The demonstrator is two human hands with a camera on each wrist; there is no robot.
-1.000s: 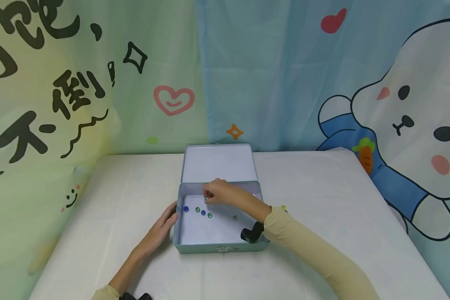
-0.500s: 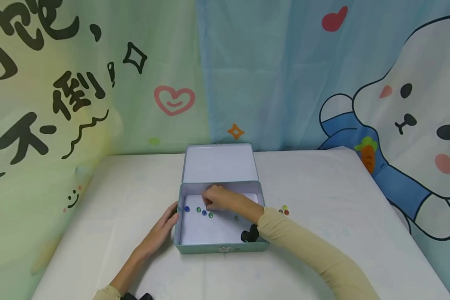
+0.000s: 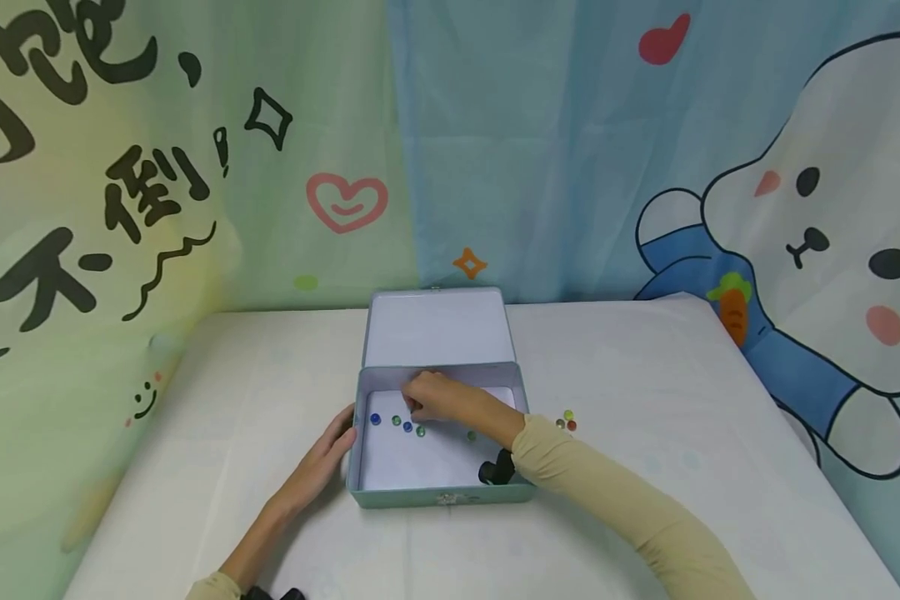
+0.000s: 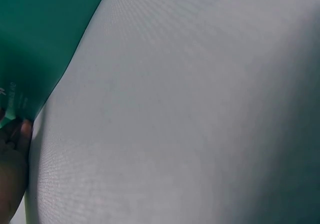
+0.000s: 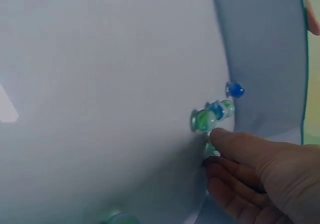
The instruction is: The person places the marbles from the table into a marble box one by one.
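Note:
In the head view a shallow tin box [image 3: 447,497] stands with its hinged lid [image 3: 438,327] raised at the back. Glass marbles lie on its floor: a blue marble [image 3: 375,419] near the left wall, a green-streaked marble [image 3: 421,432] and others close by. My right hand [image 3: 437,397] reaches inside and pinches a clear greenish marble [image 5: 212,150] between thumb and fingers, low over the floor. The left hand [image 3: 322,454] rests against the box's outer left wall with fairly straight fingers; its fingertips touch the green side [image 4: 40,43] in the left wrist view.
Outside the box on the right, a small group of marbles [image 3: 567,421] lies on the white tablecloth [image 3: 645,392]. Another marble [image 3: 471,436] sits apart, right of the middle of the box floor. A printed curtain [image 3: 495,150] hangs behind the table.
My right hand has lowered slightly toward the box floor, and its forearm shifted a little left, uncovering the marbles outside on the right. The left hand stays in place.

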